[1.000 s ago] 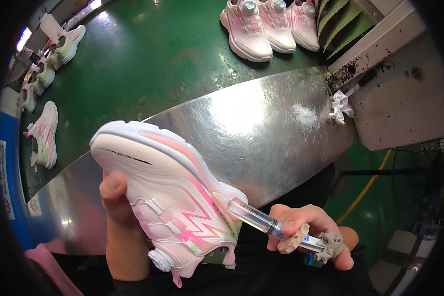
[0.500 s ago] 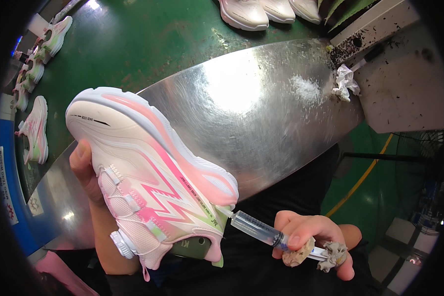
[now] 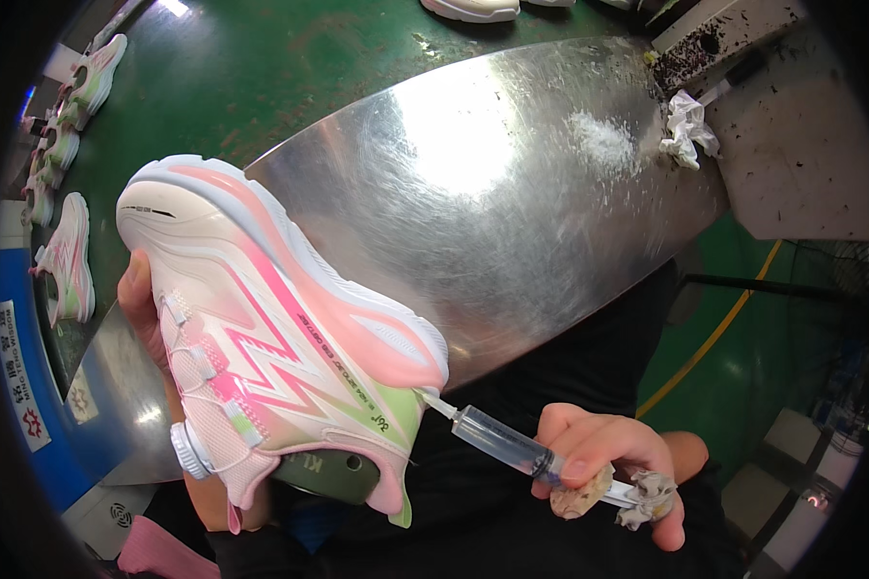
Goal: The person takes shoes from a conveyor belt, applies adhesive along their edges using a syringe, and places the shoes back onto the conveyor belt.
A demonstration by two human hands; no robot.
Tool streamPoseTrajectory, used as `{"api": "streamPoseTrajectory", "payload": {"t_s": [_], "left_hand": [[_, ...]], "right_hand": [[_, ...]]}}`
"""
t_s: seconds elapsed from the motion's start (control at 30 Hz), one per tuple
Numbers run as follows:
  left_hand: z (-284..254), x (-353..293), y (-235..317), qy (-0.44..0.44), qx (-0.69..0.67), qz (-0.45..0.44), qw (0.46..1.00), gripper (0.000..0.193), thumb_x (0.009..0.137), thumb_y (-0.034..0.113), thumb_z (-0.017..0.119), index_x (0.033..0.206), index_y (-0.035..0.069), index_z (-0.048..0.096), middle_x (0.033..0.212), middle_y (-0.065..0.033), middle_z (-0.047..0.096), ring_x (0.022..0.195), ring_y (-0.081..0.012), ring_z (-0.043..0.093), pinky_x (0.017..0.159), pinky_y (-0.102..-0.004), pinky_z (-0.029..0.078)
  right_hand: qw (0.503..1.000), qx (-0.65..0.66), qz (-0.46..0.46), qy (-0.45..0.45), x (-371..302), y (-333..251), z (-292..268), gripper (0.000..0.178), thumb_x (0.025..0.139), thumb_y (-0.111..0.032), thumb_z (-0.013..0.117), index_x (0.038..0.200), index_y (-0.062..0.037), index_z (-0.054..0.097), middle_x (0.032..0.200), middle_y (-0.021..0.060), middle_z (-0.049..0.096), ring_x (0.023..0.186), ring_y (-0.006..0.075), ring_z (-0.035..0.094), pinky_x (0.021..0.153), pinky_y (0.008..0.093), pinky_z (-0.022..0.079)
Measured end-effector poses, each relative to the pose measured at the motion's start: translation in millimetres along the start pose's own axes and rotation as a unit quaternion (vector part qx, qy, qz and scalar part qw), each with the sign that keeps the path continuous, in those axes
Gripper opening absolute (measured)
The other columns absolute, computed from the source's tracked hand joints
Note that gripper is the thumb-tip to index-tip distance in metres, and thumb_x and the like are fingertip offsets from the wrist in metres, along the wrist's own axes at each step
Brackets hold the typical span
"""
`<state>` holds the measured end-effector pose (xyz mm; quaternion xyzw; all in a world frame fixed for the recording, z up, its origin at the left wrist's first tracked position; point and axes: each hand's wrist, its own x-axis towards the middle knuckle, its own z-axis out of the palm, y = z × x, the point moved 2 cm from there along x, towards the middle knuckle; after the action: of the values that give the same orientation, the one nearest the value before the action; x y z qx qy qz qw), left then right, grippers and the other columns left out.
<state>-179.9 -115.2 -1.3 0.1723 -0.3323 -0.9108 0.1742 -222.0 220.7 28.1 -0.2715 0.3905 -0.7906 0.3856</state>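
A pink, white and pale green sneaker [image 3: 261, 280] is tilted on its side, toe up at the left and sole turned to the upper right. My left hand [image 3: 142, 297] grips it from beneath, mostly hidden, with a digit showing beside the upper. A dark green shoe last [image 3: 323, 475] fills the collar, and a white dial [image 3: 191, 451] sits by the tongue. My right hand [image 3: 613, 449] is closed around a clear syringe [image 3: 497, 440]. The nozzle points at the heel, touching or almost touching the sole edge. Greyish lumps [image 3: 581, 494] cling around the syringe's flange and plunger end.
Beneath the shoe lies a shiny metal plate [image 3: 357, 183] on a green table [image 3: 309, 77]. White residue [image 3: 601, 145] and crumpled tissue [image 3: 687, 130] are at its right, beside a dirty pale panel [image 3: 792, 154]. More sneakers [image 3: 70, 256] stand at the left and far edge.
The sneaker has shifted slightly left and rolled a little, with the left hand. The syringe nozzle now meets the sole edge at the heel. The surroundings have shifted slightly in view.
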Motion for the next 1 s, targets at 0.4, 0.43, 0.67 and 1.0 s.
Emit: {"api": "streamPoseTrajectory", "payload": {"t_s": [0.4,0.43,0.67,1.0], "left_hand": [[-1.9,-34.5,16.5,0.045,0.049,0.008,0.998,0.052,0.086,0.041,0.056,0.119,0.001,0.052,0.112,-0.0145,0.061,0.101,-0.0235,0.060,0.090,-0.0388,0.049],[-9.3,-31.5,10.3,0.043,0.050,-0.003,0.998,0.053,0.086,0.041,0.056,0.119,0.001,0.052,0.113,-0.0145,0.061,0.101,-0.0235,0.060,0.090,-0.0388,0.048],[-44.2,-55.5,35.4,0.128,0.211,-0.008,0.969,0.054,0.085,0.043,0.057,0.119,0.002,0.051,0.114,-0.0144,0.060,0.104,-0.0236,0.059,0.093,-0.0390,0.047],[-36.5,-80.5,51.8,-0.181,0.676,0.203,0.685,0.050,0.077,0.022,0.067,0.119,0.004,0.047,0.121,-0.0232,0.052,0.114,-0.0358,0.053,0.096,-0.0503,0.045]], "right_hand": [[0.998,-0.016,-0.049,-0.018,-0.9,10.2,-2.6,0.085,0.071,-0.066,0.068,0.119,0.0020,0.055,0.103,0.0146,0.064,0.088,0.0194,0.054,0.075,0.0281,0.035],[0.998,-0.032,-0.056,-0.013,-1.1,13.4,-7.4,0.085,0.071,-0.066,0.068,0.119,0.0026,0.054,0.104,0.0143,0.064,0.088,0.0189,0.054,0.074,0.0278,0.034],[0.993,-0.063,-0.095,-0.036,7.4,23.8,-18.0,0.086,0.071,-0.065,0.069,0.121,0.0038,0.052,0.105,0.0106,0.065,0.089,0.0163,0.057,0.072,0.0280,0.033],[0.989,-0.090,-0.106,-0.055,19.5,33.0,-17.8,0.086,0.069,-0.061,0.073,0.123,0.0026,0.051,0.105,0.0075,0.066,0.086,0.0162,0.058,0.073,0.0305,0.032]]}}
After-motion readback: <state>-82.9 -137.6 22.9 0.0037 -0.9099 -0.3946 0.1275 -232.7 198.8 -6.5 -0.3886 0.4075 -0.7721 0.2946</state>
